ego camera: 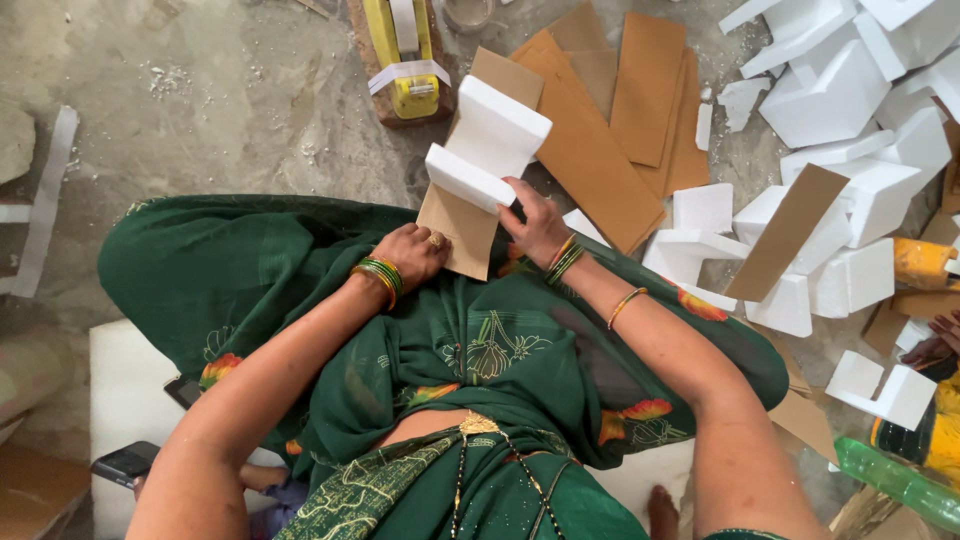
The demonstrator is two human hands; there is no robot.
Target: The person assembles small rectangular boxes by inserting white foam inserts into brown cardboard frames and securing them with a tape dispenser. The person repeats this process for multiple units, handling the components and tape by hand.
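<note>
White foam block (485, 145), stepped shape, sits on a brown cardboard strip (460, 225) over the lap, just in front of the knees. Left hand (412, 255) lies curled on the strip's near left edge — grip looks closed on the card. Right hand (535, 222) grasps the foam's near right corner, fingers touching foam + card. Yellow tape dispenser (410, 60) on the floor just beyond. More cardboard sheets (620, 120) fanned to the right, foam pcs pile (850, 130) further right. Dark phone (125, 462) near the left elbow.
</note>
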